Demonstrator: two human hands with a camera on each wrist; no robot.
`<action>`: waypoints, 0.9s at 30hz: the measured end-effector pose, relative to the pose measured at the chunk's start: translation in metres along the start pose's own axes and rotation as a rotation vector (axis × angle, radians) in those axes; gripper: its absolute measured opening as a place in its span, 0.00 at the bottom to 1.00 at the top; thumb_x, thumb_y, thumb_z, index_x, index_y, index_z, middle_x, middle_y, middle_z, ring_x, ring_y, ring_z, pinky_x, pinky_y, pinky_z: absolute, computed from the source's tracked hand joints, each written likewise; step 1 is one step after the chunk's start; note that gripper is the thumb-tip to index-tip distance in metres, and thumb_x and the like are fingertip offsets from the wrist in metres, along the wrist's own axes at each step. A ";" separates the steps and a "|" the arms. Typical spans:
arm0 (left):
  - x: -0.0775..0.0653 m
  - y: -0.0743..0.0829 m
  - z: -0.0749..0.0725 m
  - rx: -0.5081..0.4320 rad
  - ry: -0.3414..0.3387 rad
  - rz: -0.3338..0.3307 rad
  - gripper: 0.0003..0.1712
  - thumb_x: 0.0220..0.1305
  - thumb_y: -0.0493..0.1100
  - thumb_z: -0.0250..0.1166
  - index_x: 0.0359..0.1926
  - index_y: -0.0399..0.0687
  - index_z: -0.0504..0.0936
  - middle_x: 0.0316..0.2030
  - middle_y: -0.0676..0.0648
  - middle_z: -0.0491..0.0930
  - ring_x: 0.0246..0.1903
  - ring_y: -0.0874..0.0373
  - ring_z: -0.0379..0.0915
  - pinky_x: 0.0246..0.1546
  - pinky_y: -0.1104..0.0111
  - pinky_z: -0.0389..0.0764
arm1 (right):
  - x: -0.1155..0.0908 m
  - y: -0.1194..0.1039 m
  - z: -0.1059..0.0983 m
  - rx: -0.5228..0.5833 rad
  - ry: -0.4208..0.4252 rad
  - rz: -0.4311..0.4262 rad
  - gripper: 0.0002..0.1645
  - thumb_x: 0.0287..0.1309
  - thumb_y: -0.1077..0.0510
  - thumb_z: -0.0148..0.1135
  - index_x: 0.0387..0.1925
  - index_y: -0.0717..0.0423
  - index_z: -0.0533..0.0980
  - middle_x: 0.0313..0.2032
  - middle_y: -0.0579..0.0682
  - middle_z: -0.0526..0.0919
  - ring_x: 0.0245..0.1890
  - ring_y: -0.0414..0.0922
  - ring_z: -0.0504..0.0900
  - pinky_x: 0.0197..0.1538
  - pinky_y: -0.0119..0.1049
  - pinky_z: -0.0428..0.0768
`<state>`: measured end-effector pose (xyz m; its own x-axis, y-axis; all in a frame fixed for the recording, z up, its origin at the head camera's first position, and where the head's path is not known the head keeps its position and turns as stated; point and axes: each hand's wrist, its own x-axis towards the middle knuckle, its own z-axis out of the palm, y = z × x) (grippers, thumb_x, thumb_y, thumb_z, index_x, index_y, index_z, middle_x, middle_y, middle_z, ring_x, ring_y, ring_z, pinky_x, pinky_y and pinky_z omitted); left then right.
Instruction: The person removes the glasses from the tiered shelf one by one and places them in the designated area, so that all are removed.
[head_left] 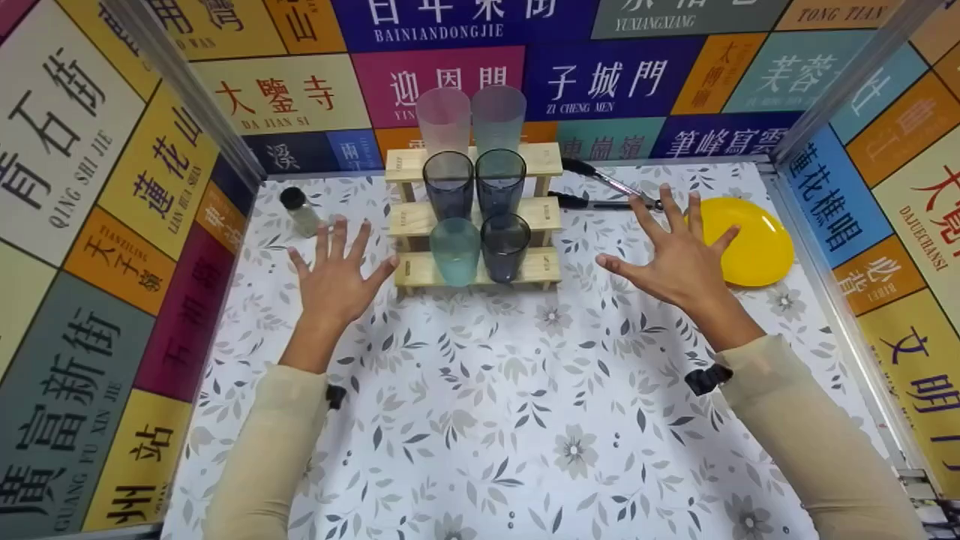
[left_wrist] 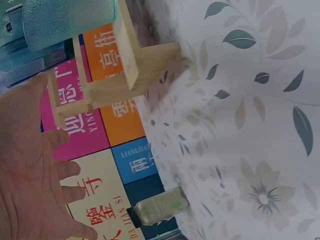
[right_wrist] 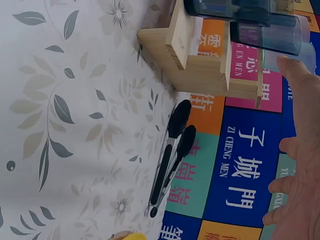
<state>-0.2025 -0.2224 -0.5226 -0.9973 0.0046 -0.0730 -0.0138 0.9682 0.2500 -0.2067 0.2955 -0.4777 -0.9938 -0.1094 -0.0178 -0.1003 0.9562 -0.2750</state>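
Observation:
My left hand (head_left: 337, 277) has its fingers spread and holds nothing. Just beyond its fingertips stands a small clear bottle (head_left: 304, 217) with a black cap. Fingers also wide apart, my right hand (head_left: 675, 262) is empty and overlaps the left edge of a yellow plate (head_left: 761, 244) in the head view. Between the hands is a three-step wooden rack (head_left: 545, 213). On its front step are a teal cup (head_left: 455, 255) and a dark grey cup (head_left: 505, 251). Two dark cups stand on the middle step, two pale clear cups (head_left: 444, 120) on the top one.
Black-handled metal tongs (right_wrist: 167, 160) lie right of the rack, near the back wall. Panels with printed street names (head_left: 607, 82) enclose the back and both sides. A white cloth (head_left: 480, 405) with a leaf pattern covers the table.

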 end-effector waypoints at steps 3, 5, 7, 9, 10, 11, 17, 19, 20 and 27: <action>0.000 0.000 0.008 -0.025 -0.029 0.005 0.55 0.77 0.85 0.41 0.92 0.64 0.46 0.92 0.43 0.34 0.90 0.38 0.22 0.78 0.22 0.23 | 0.001 -0.004 0.002 -0.005 -0.001 -0.008 0.68 0.59 0.06 0.51 0.89 0.22 0.38 0.91 0.46 0.29 0.89 0.66 0.23 0.65 0.91 0.17; 0.000 0.001 0.014 -0.036 -0.050 0.007 0.54 0.78 0.84 0.41 0.92 0.64 0.46 0.92 0.43 0.35 0.90 0.38 0.22 0.78 0.22 0.23 | 0.002 -0.005 0.003 -0.004 0.001 -0.012 0.68 0.59 0.06 0.51 0.90 0.23 0.39 0.91 0.46 0.30 0.90 0.66 0.24 0.66 0.92 0.18; 0.001 0.001 0.020 -0.046 -0.067 0.012 0.52 0.80 0.82 0.43 0.92 0.64 0.46 0.92 0.43 0.36 0.90 0.37 0.23 0.78 0.22 0.24 | 0.003 -0.007 0.005 0.000 -0.001 -0.014 0.69 0.59 0.06 0.52 0.90 0.25 0.40 0.91 0.46 0.30 0.90 0.67 0.25 0.66 0.92 0.18; 0.001 0.001 0.027 -0.048 -0.078 0.018 0.50 0.81 0.79 0.44 0.92 0.64 0.47 0.92 0.43 0.37 0.90 0.36 0.25 0.78 0.21 0.25 | 0.003 -0.009 0.006 0.008 -0.001 -0.014 0.69 0.59 0.06 0.52 0.91 0.27 0.42 0.91 0.46 0.31 0.90 0.67 0.26 0.66 0.91 0.18; 0.001 0.000 0.031 -0.045 -0.085 0.020 0.49 0.82 0.78 0.44 0.92 0.64 0.47 0.92 0.42 0.38 0.90 0.36 0.26 0.78 0.21 0.26 | 0.003 -0.010 0.007 0.013 0.000 -0.016 0.69 0.59 0.06 0.52 0.91 0.27 0.43 0.92 0.46 0.32 0.90 0.67 0.27 0.66 0.91 0.17; 0.001 0.000 0.034 -0.042 -0.089 0.022 0.48 0.83 0.77 0.44 0.92 0.63 0.47 0.91 0.42 0.38 0.90 0.35 0.27 0.78 0.20 0.26 | 0.004 -0.011 0.008 0.018 0.000 -0.016 0.69 0.58 0.06 0.53 0.91 0.27 0.44 0.92 0.46 0.32 0.90 0.67 0.28 0.66 0.90 0.16; 0.004 0.001 0.050 -0.042 -0.095 0.016 0.44 0.86 0.72 0.43 0.91 0.62 0.52 0.91 0.42 0.43 0.90 0.35 0.32 0.79 0.20 0.31 | 0.005 -0.016 0.014 0.027 0.020 -0.018 0.69 0.58 0.06 0.53 0.91 0.31 0.49 0.92 0.49 0.37 0.91 0.67 0.33 0.69 0.90 0.20; 0.005 0.001 0.054 -0.036 -0.098 0.020 0.42 0.87 0.71 0.42 0.91 0.63 0.54 0.91 0.42 0.45 0.90 0.35 0.34 0.79 0.20 0.33 | 0.005 -0.018 0.016 0.029 0.026 -0.019 0.69 0.59 0.07 0.54 0.91 0.31 0.50 0.92 0.49 0.38 0.91 0.66 0.34 0.69 0.91 0.22; 0.005 0.002 0.056 -0.030 -0.101 0.024 0.41 0.87 0.71 0.41 0.91 0.63 0.54 0.91 0.42 0.45 0.90 0.35 0.34 0.79 0.20 0.34 | 0.005 -0.019 0.018 0.027 0.029 -0.020 0.69 0.59 0.07 0.54 0.91 0.31 0.50 0.92 0.49 0.39 0.91 0.66 0.35 0.70 0.91 0.24; 0.006 0.002 0.066 -0.010 -0.098 0.046 0.37 0.90 0.66 0.41 0.90 0.64 0.55 0.90 0.40 0.46 0.90 0.34 0.36 0.79 0.21 0.41 | 0.008 -0.026 0.025 0.036 0.052 -0.047 0.68 0.60 0.08 0.55 0.91 0.31 0.49 0.92 0.50 0.43 0.91 0.66 0.41 0.72 0.92 0.32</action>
<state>-0.2034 -0.2035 -0.5864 -0.9851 0.0738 -0.1553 0.0305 0.9639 0.2644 -0.2108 0.2630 -0.4949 -0.9893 -0.1388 0.0452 -0.1460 0.9399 -0.3086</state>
